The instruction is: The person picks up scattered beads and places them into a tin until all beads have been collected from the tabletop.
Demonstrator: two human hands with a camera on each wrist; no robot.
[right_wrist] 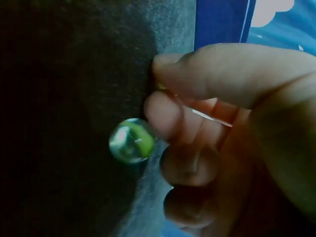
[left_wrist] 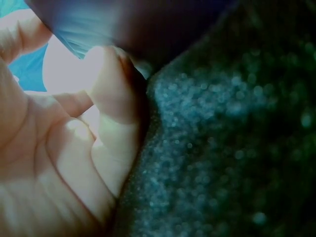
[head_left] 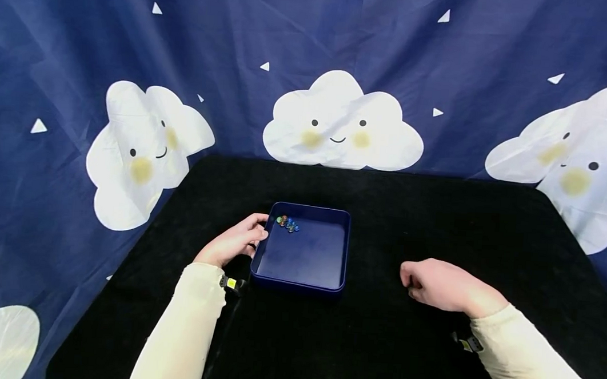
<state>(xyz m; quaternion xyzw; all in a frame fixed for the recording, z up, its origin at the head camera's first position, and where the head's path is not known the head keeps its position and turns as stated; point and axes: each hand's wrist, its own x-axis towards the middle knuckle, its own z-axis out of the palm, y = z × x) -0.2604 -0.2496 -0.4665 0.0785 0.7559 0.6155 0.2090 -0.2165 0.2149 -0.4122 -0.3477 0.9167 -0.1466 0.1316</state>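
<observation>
Left hand [head_left: 234,241] is resting fingers forward, loosely curled; right hand [head_left: 445,285] is lying knuckles up, fingers curling under; both forearms sleeved.
</observation>
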